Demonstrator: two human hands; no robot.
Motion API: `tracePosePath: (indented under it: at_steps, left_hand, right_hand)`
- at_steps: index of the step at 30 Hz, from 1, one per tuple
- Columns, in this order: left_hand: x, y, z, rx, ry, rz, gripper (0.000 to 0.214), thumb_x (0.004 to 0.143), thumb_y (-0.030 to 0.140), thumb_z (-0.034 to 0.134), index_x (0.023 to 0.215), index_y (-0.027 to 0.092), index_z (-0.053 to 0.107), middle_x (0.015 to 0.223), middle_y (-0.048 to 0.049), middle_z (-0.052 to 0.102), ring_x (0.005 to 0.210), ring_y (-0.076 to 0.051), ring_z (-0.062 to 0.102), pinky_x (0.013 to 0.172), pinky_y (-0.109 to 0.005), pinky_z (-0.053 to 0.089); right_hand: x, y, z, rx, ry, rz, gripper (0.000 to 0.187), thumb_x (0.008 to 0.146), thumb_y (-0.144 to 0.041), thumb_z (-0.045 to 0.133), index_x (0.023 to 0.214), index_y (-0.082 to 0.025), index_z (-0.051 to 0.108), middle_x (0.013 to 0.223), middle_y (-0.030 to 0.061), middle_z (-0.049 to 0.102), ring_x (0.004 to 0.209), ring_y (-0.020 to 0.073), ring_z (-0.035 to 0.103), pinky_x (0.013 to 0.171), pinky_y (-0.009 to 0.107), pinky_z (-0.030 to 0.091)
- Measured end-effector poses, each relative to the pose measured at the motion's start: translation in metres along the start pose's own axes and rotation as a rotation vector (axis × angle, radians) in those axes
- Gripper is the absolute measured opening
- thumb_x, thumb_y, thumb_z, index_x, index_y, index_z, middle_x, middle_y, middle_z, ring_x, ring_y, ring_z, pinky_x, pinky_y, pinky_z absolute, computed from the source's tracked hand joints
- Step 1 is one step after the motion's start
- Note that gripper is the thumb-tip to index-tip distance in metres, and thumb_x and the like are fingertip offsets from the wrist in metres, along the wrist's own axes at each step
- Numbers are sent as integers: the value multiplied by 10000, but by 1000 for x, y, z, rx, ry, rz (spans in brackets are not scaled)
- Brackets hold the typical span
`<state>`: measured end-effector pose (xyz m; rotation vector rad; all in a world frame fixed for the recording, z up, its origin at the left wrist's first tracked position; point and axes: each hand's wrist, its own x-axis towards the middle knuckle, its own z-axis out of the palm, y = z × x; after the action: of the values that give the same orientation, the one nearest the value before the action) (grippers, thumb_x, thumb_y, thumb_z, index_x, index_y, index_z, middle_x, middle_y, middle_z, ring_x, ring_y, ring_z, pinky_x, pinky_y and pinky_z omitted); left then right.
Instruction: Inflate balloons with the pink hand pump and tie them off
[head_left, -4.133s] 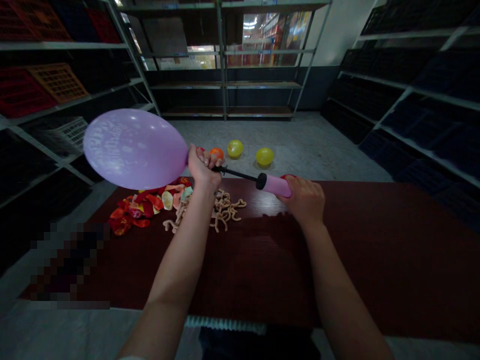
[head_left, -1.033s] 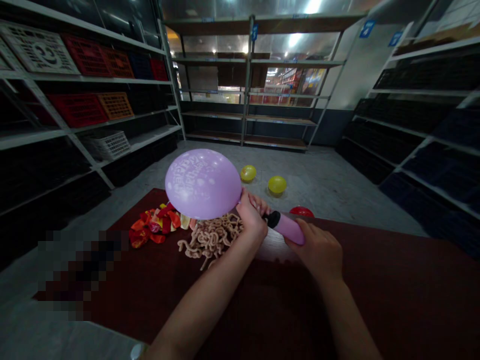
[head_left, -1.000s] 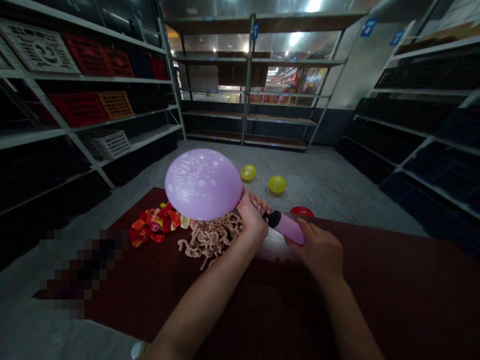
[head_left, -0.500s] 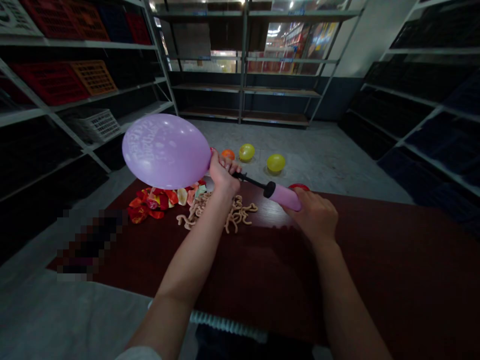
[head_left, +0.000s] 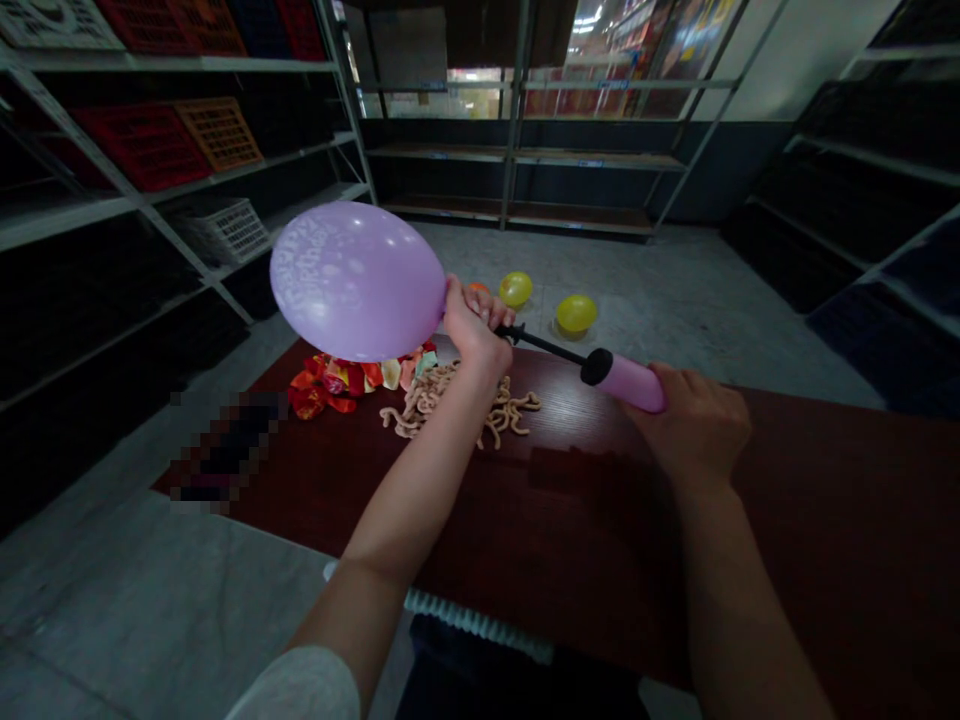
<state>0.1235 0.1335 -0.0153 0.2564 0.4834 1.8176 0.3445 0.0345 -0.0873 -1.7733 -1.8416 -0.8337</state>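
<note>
The left hand (head_left: 471, 325) is clenched around the neck of an inflated purple balloon (head_left: 358, 281), pinching it onto the nozzle end of a hand pump (head_left: 592, 365); the balloon hangs in the air above the dark red table (head_left: 825, 500); the right hand (head_left: 697, 425) is wrapped tight around the pump's pink barrel, its black rod drawn out; uninflated balloons (head_left: 337, 378) and beige clips (head_left: 465, 410) lie on the table below; two yellow balloons (head_left: 576, 313) rest on the floor.

Balloon (head_left: 358, 281) above tabletop (head_left: 570, 520) left end; flat balloons (head_left: 337, 378) left of clips (head_left: 457, 410); pump (head_left: 600, 367) right of balloon.
</note>
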Motion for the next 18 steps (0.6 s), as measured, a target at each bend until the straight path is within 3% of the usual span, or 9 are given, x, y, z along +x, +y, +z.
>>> tracePosePath:
  at_steps: [4,9,14,18]
  left_hand:
    - [-24,-26,3,62,-7,-71,558,907,555,517,556,200,267,425,76,231,339,-58,215,393,-229,227]
    - [-41,-51,1,28,-147,-91,554,928,528,493,542,204,262,416,65,252,317,-64,234,379,-239,224]
    - [-32,-42,3,57,-3,-125,549,899,535,540,566,204,256,410,83,231,313,-56,212,377,-233,205]
    - [-21,-31,3,19,24,-131,507,936,452,501,573,205,248,406,85,207,316,-61,199,375,-237,187]
  right_hand:
    - [0,-16,-3,47,-26,-14,423,849,-517,538,1056,-171,665,845,106,680,728,236,566,662,344,314]
    - [-2,-26,-1,89,21,-14,412,847,-507,551,1061,-173,659,849,83,690,683,204,560,642,320,305]
    - [0,-28,1,16,38,-40,420,851,-546,560,1065,-197,655,797,52,670,677,196,547,647,321,288]
    - [-1,-26,5,29,-8,-48,430,872,-554,540,1103,-205,639,848,56,676,727,196,546,683,326,281]
